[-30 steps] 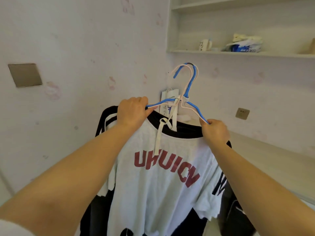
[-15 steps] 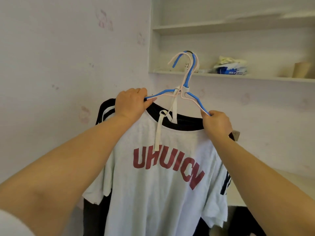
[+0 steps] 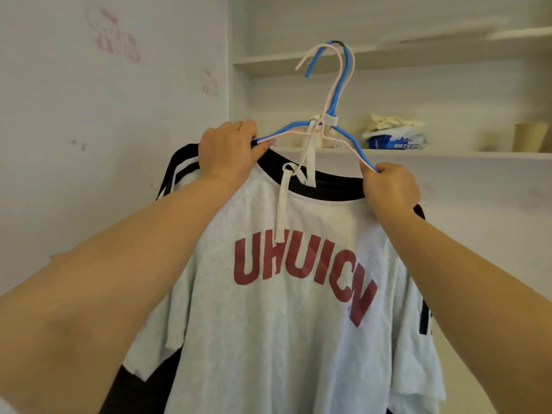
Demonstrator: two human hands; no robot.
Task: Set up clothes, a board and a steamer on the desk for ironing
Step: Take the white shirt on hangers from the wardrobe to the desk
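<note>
White T-shirt (image 3: 286,324), black collar, red lettering, both hands' fingers (image 3: 236,135) clamped on hangers (image 3: 334,115)

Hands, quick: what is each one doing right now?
Left hand: grips the left arm of the hangers.
Right hand: grips their right arm, at the T-shirt shoulder.

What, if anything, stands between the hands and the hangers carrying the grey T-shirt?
Nothing visible. The left hand already grips the left arm of the blue hanger, and the right hand grips its right arm, with the grey T-shirt hanging below. A pink hanger sits bundled beside the blue one. The desk is out of frame.
</note>
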